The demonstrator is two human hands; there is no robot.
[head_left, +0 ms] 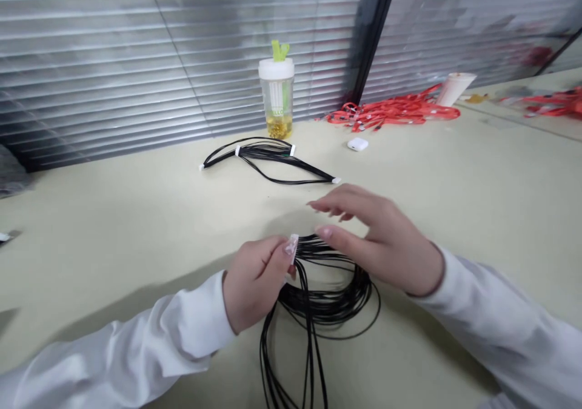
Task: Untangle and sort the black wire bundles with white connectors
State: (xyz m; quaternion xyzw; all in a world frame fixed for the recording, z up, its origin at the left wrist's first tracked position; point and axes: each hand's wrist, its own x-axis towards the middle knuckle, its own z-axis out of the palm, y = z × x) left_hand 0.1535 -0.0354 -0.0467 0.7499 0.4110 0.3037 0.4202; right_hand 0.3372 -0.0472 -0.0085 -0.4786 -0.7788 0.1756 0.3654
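Between the thumb and fingers of my left hand (261, 279) is a white connector (294, 248), pinched at the end of a bundle of thin black wires. The black wire harness (334, 306) loops in a coil to the right of that hand, and some strands hang down toward the bottom edge. Over the top right of the coil, my right hand (382, 233) is raised with thumb and fingers apart and nothing between them. Whether its thumb touches the wires, I cannot tell.
A second black harness with white connectors (273, 154) lies farther back on the pale table (136, 227). Behind it stands a clear bottle (277, 103) with yellow liquid. A white earphone case (357, 144), tangled red cords (391, 111) and a paper cup (455, 88) lie back right, by window blinds.
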